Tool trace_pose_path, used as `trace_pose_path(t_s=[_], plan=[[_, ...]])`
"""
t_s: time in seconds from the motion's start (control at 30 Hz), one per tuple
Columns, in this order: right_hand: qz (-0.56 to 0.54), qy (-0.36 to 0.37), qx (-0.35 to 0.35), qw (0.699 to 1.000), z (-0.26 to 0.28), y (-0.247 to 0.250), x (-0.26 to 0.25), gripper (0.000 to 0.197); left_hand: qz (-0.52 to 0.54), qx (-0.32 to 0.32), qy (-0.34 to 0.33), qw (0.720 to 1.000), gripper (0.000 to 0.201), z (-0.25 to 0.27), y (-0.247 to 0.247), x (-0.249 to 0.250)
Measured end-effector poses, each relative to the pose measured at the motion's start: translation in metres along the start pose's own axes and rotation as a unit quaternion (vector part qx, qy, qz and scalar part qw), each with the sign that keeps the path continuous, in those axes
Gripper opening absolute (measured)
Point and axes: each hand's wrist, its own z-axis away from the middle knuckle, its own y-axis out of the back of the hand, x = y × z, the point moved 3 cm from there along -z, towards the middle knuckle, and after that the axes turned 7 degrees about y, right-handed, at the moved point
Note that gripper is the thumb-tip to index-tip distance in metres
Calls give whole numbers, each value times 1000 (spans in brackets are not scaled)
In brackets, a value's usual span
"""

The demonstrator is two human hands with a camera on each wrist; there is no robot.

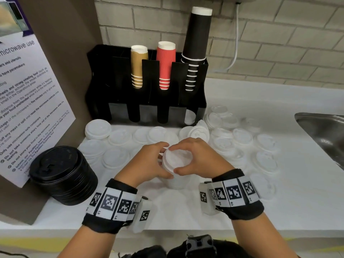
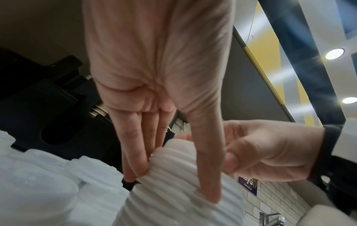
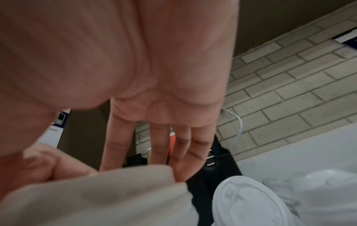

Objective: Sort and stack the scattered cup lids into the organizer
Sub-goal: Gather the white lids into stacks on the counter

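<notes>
Hands meet at the near middle of the white counter (image 1: 279, 211), both on one stack of white lids (image 1: 174, 170). The left hand (image 1: 147, 164) curls round the stack's left side, thumb in front and fingers (image 2: 135, 160) behind, pressed into its ribbed edge. The right hand (image 1: 199, 157) arches over the top lid, thumb and fingertips pinching its rim. Seen from the left wrist, the stack is a column of thin, nested plastic rims, matte white and evenly ridged; its flat round top has a raised edge. It stands on the counter, apart from the organizer.

Each wrist wears a black band with square black-and-white markers. To the left, a stack of black lids (image 1: 63, 175) sits beside a printed notice (image 1: 28, 101); these are glossy, domed discs.

Further off, loose white lids (image 1: 242, 138) lie scattered across the counter, some overlapping, a few translucent, each round with a moulded sip hole. One short pile of them (image 1: 97, 129) lies at the far left.

Behind them stands the organizer (image 1: 147, 86), black, boxy, with tall slotted fronts. One low front slot at its right holds a white lid (image 1: 189, 116). Its rear slots carry upturned paper cups: gold (image 1: 138, 66), ribbed red (image 1: 165, 64) and tall black (image 1: 197, 45). A steel sink (image 1: 323, 131) edges the right, below a pale brick wall (image 1: 279, 43).
</notes>
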Motion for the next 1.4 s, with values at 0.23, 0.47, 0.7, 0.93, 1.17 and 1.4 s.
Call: trace_pose_path(t_s=[0.23,0.47,0.7,0.93,1.17,1.4], plan=[[-6,-11,-20,1000,6,-3,1,66,-8,-21,-37,999,67,-1,0,8],[-40,-97,46,993,-25,54,63,37,-54,-14,-10,998,83,-7,2,10],[117,-176,-62,976,-60,52,103,56,-56,-13,4,998,92,-8,2,8],[142,-143,-134,970,-49,62,95,40,-63,-16,-3,998,87,-8,3,8],[222,-109,-104,963,-57,62,84,40,-88,-18,-4,996,92,-10,5,11],[342,-129,-167,916,-98,29,83,70,-90,-18,-5,996,92,-10,5,10]])
